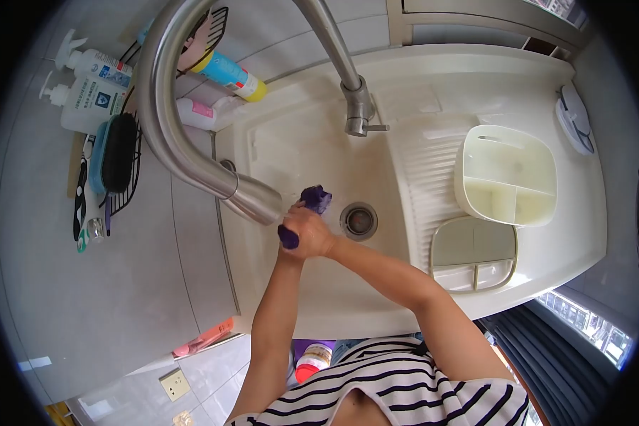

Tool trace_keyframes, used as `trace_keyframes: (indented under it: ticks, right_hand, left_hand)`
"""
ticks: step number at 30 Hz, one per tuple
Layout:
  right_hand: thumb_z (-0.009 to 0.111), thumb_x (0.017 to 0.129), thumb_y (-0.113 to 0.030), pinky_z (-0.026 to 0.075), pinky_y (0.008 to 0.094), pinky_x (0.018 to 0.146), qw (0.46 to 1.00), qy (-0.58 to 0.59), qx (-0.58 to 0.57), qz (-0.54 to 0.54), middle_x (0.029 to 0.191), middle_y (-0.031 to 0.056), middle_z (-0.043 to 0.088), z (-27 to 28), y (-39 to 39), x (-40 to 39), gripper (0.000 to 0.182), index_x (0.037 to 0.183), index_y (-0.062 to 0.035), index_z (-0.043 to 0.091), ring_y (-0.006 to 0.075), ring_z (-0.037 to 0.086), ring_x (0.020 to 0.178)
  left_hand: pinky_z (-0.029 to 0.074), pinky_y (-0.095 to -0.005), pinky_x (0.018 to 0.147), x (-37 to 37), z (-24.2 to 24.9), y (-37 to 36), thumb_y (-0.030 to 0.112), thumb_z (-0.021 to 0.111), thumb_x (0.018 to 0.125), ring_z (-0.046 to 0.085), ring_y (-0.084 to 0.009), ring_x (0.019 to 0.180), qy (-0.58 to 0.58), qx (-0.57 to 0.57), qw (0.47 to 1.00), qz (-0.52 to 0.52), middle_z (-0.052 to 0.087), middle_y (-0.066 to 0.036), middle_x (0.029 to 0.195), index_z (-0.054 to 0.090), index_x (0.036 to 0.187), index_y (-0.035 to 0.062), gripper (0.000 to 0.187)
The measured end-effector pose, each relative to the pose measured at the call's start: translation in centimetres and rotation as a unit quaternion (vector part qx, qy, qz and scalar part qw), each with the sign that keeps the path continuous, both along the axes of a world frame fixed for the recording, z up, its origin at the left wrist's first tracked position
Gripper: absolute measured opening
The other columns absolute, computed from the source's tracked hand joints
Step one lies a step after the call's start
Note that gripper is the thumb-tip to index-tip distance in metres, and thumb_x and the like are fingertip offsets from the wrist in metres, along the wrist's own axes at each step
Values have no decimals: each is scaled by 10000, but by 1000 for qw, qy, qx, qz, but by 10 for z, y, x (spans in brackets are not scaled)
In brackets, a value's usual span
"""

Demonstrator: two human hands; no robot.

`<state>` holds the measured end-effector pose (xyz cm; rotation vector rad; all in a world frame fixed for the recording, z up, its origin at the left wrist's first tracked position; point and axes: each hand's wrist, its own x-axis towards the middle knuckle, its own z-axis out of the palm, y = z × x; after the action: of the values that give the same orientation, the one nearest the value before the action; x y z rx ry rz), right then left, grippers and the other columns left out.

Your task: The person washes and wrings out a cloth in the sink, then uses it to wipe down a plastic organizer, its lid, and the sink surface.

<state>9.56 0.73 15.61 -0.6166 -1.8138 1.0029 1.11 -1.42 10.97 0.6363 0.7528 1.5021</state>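
Over the white sink basin, my right hand [311, 233] and my left hand [291, 221] are pressed together around a dark purple cloth [315, 199]. One end of the cloth sticks out above the hands and another bit shows at their lower left. The fingers are wrapped round it, and the left hand is mostly hidden behind the right. Just to the upper left hangs the spout of the steel faucet [252, 201]. The round drain [358, 221] lies to the right of the hands.
On the ribbed drainboard [429, 160] stand a cream divided container [511, 174] and its lid [474, 245]. A wire rack at the left holds pump bottles [92, 103] and a black brush [118, 153]. A second steel fixture [358, 106] rises behind the basin.
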Motion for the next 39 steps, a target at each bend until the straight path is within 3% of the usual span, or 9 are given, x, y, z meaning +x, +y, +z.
trace_keyframes:
  ticks: [2, 7, 11, 13, 21, 28, 32, 34, 39]
  right_hand:
    - [654, 508, -190, 435, 396, 652, 997, -40, -54, -23, 735, 155, 554, -13, 15, 2, 311, 748, -28, 543, 334, 536, 721]
    - [622, 602, -313, 451, 365, 695, 925, -117, -356, -56, 847, 188, 594, -25, 67, 15, 454, 941, -25, 531, 322, 575, 757]
    - [621, 668, -301, 443, 331, 749, 907, 33, -412, 79, 892, 150, 590, 0, 37, 17, 539, 1116, -49, 457, 276, 574, 801]
    - [689, 601, -223, 348, 394, 913, 979, 61, -181, 65, 1073, 140, 495, -22, 5, -3, 457, 1011, -86, 540, 312, 426, 1078]
    - [687, 509, -170, 342, 460, 876, 990, -69, -17, -121, 951, 113, 477, 18, -36, -21, 368, 851, -101, 570, 404, 385, 1033]
    - [625, 559, -180, 421, 370, 733, 957, -6, -282, -66, 800, 136, 568, 3, 18, -6, 332, 838, -19, 551, 295, 550, 799]
    - [595, 608, -221, 422, 339, 774, 923, -136, -355, -64, 947, 187, 565, -3, 53, 34, 431, 984, -17, 546, 245, 547, 871]
    - [593, 630, -241, 400, 335, 808, 908, -134, -397, 22, 1008, 159, 545, -15, 61, 59, 453, 1028, -33, 534, 250, 518, 923]
    - [581, 704, -173, 372, 267, 798, 770, 132, -589, 207, 985, 62, 527, 33, 59, 79, 398, 1083, -72, 515, 160, 481, 930]
  left_hand:
    - [425, -325, 863, -4, -16, -6, 236, 417, 849, 533, -203, 951, -30, 58, 998, 7, 540, -92, 1006, 490, 1035, 55, 269]
    - [460, -329, 788, 7, 30, 0, 335, 375, 831, 554, -173, 881, -129, -335, 931, 69, 559, -55, 937, 516, 987, 84, 327]
    - [457, -340, 795, -1, 51, -8, 295, 394, 846, 550, -196, 893, -197, -272, 941, 46, 567, -70, 930, 512, 990, 70, 292]
    - [458, -339, 733, -31, 18, -10, 336, 401, 854, 547, -189, 850, -104, -152, 982, 38, 565, -61, 882, 529, 924, 85, 291]
    - [439, -343, 734, -27, 25, -16, 325, 381, 869, 525, -185, 855, -330, -151, 923, -126, 538, -24, 815, 515, 886, 106, 258]
    - [438, -326, 738, -13, 36, 5, 257, 381, 861, 525, -164, 834, 0, -200, 978, 58, 531, -25, 831, 498, 928, 87, 217]
    - [409, -240, 652, -11, 53, 10, 177, 475, 830, 494, -111, 740, 386, -284, 870, 118, 500, -26, 810, 480, 895, 46, 146]
    - [383, -234, 634, -10, 78, 12, 146, 506, 822, 467, -95, 714, 551, -96, 826, 69, 477, -14, 777, 478, 878, 51, 114]
    - [362, -188, 629, -3, 114, 19, 23, 559, 763, 412, -68, 740, 508, 0, 857, -88, 418, 15, 876, 470, 1120, 62, 370]
